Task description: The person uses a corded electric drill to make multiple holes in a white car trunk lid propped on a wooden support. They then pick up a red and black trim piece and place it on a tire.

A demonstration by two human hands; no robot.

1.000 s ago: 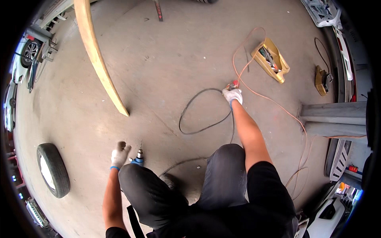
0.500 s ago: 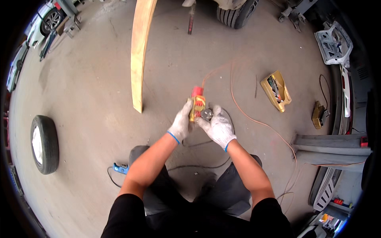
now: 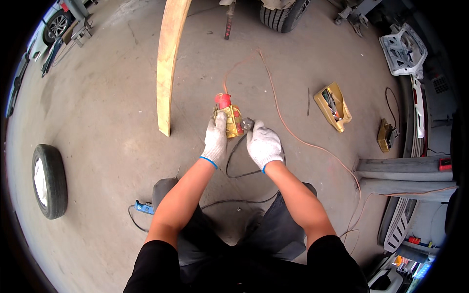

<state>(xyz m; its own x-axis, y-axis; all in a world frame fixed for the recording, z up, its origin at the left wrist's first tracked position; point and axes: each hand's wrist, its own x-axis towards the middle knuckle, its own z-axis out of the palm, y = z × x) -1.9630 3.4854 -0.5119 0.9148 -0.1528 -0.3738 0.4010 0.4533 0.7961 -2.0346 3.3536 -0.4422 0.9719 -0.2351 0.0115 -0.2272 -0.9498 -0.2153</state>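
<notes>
In white gloves, my left hand (image 3: 215, 139) grips a taped yellow-and-red socket block (image 3: 234, 125) with an orange cord leading from its red end. My right hand (image 3: 264, 145) holds a dark plug (image 3: 246, 124) by the block's right side; whether it is inserted I cannot tell. A black cable (image 3: 241, 176) loops below on the concrete floor. A blue power tool (image 3: 143, 207) lies beside my left knee, partly hidden.
A long pale plank (image 3: 167, 83) lies ahead-left, a tire (image 3: 55, 181) at left. A gold plastic tool container (image 3: 342, 120) is at right, near grey post bases (image 3: 398, 166). Above are a car wheel (image 3: 288, 19) and, farther right, a white panel (image 3: 400, 49).
My left hand has come from beside the power tool onto the block, and my right hand has moved down to it with the plug. Both hands have since shifted slightly up and left.
</notes>
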